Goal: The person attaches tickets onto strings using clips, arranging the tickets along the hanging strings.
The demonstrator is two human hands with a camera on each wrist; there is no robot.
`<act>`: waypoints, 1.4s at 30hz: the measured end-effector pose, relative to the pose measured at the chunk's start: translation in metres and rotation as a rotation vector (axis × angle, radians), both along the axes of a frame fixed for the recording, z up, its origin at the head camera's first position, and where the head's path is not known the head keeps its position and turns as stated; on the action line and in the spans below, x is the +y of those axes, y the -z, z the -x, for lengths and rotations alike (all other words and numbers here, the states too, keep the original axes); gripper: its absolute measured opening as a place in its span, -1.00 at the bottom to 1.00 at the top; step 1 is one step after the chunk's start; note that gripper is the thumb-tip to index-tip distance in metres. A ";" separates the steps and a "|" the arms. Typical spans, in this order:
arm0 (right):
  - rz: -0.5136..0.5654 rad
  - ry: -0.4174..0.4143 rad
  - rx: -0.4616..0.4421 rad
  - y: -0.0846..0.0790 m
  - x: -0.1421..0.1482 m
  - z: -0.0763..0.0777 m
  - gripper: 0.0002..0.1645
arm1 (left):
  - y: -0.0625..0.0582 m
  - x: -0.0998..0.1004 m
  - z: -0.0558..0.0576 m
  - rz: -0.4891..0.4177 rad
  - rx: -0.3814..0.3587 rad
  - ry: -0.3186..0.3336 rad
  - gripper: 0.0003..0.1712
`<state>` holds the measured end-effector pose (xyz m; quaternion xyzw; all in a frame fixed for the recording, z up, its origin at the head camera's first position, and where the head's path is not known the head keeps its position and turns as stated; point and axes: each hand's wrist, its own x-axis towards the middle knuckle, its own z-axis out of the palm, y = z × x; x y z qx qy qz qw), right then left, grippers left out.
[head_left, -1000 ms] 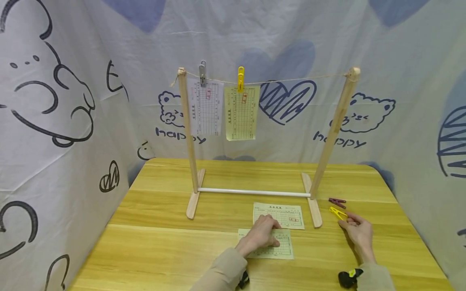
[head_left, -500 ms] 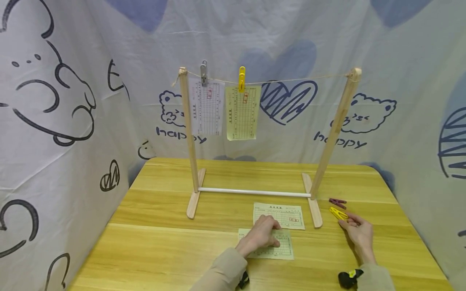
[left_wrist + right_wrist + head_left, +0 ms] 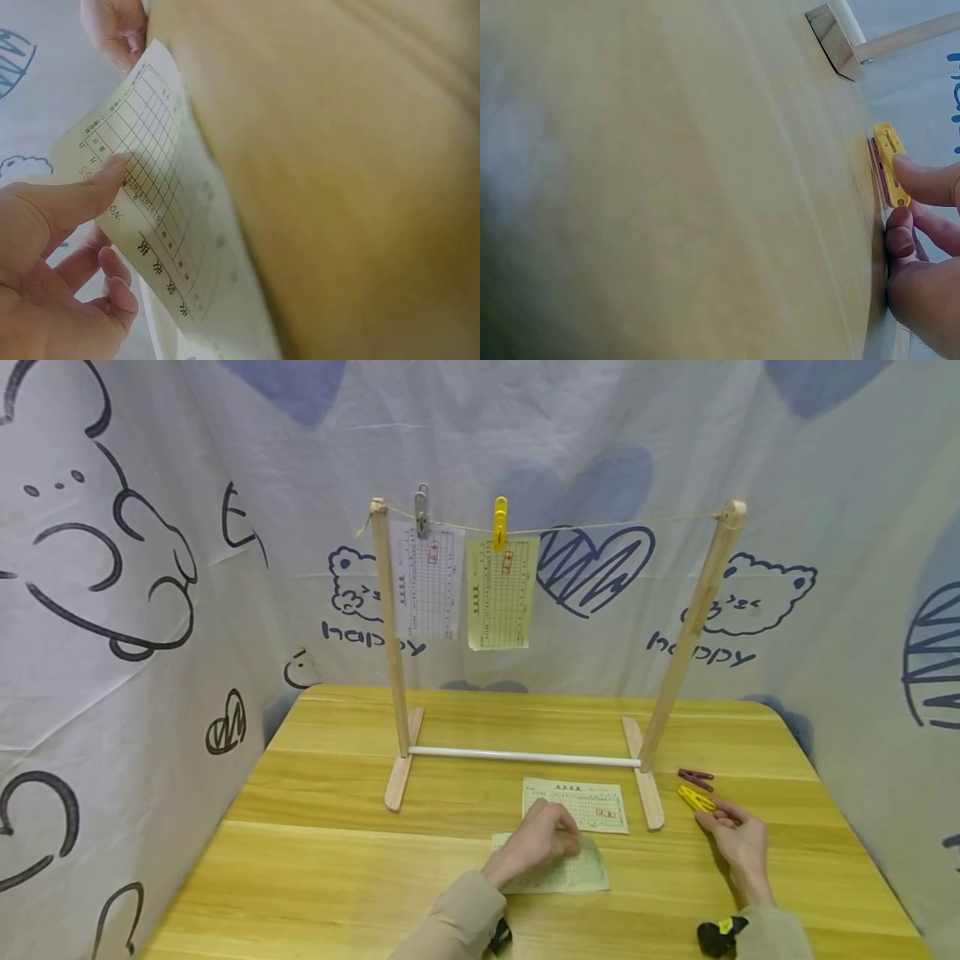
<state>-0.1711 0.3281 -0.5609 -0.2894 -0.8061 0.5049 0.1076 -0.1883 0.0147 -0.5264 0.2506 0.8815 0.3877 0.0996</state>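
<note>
My left hand [image 3: 532, 843] pinches a pale green printed receipt slip [image 3: 566, 875] by its far edge, the thumb on its face in the left wrist view. The slip's right side bends up off the table. A second receipt slip [image 3: 585, 797] lies flat just beyond, partly covered by the fingers. To the right, my right hand [image 3: 738, 843] holds one end of a yellow clothespin [image 3: 694, 798] between thumb and fingers, low over the table. Right behind it lies a dark purple clothespin [image 3: 696, 777].
A wooden stand [image 3: 678, 652] with a string [image 3: 615, 525] spans the table's back half. From the string hang a white slip [image 3: 427, 589] under a grey clip [image 3: 422, 512] and a yellow-green slip [image 3: 501, 602] under a yellow clip [image 3: 500, 522]. Patterned cloth [image 3: 585, 435] surrounds the table [image 3: 315, 860].
My left fingers have closed together on the near slip and its right side has lifted and curved. The yellow clothespin has turned slightly in my right hand, which otherwise stays in place.
</note>
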 end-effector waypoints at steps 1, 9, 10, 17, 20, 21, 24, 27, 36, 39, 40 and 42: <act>0.001 0.000 0.004 0.000 0.000 0.000 -0.47 | -0.001 -0.001 0.001 -0.009 0.000 0.002 -0.87; 0.043 0.016 0.005 -0.003 0.000 0.001 -0.40 | -0.012 -0.011 0.008 -0.088 0.028 0.034 -0.90; 0.050 0.019 0.004 -0.004 0.000 0.001 -0.38 | -0.013 -0.012 0.009 -0.100 0.027 0.034 -0.90; 0.145 0.034 0.082 -0.006 -0.001 0.000 -0.37 | -0.024 -0.018 0.010 -0.144 0.002 0.018 -0.87; 0.221 0.054 0.118 -0.008 -0.002 -0.001 -0.36 | -0.029 -0.021 0.010 -0.167 0.003 0.013 -0.84; 0.246 0.065 0.133 -0.009 -0.002 -0.001 -0.37 | -0.030 -0.021 0.011 -0.176 0.006 0.012 -0.83; 0.350 0.102 0.180 -0.011 -0.004 -0.001 -0.43 | -0.032 -0.023 0.012 -0.206 0.008 -0.003 -0.80; 0.461 0.138 0.243 -0.015 -0.005 0.000 -0.54 | -0.034 -0.025 0.013 -0.239 -0.004 -0.032 -0.78; 0.612 0.174 0.376 -0.029 -0.011 0.004 -0.61 | -0.045 -0.030 0.013 -0.399 -0.016 -0.111 -0.78; 0.671 0.178 0.426 -0.033 -0.014 0.006 -0.72 | -0.047 -0.030 0.013 -0.446 -0.025 -0.141 -0.79; 0.695 0.178 0.450 -0.035 -0.014 0.006 -0.75 | -0.047 -0.030 0.013 -0.464 -0.033 -0.153 -0.80; 0.741 0.173 0.490 -0.038 -0.016 0.007 -0.77 | -0.048 -0.030 0.013 -0.498 -0.046 -0.176 -0.80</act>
